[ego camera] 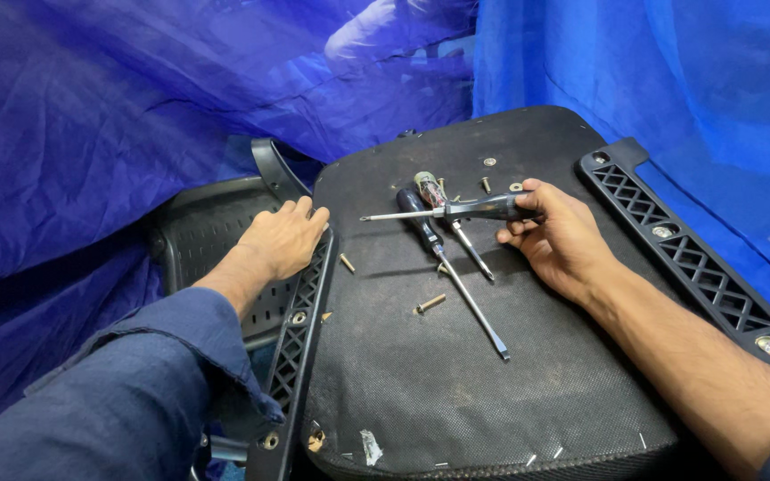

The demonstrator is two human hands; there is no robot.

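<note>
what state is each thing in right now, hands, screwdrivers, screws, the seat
right hand: closed on screwdriver, held level, tip pointing left
left hand: flat on left bracket, holding nothing
two spare screwdrivers: lying crossed on the seat
loose screws: lying on the seat, out of their holes
seat underside: facing up
right bracket: bolts in place
</note>
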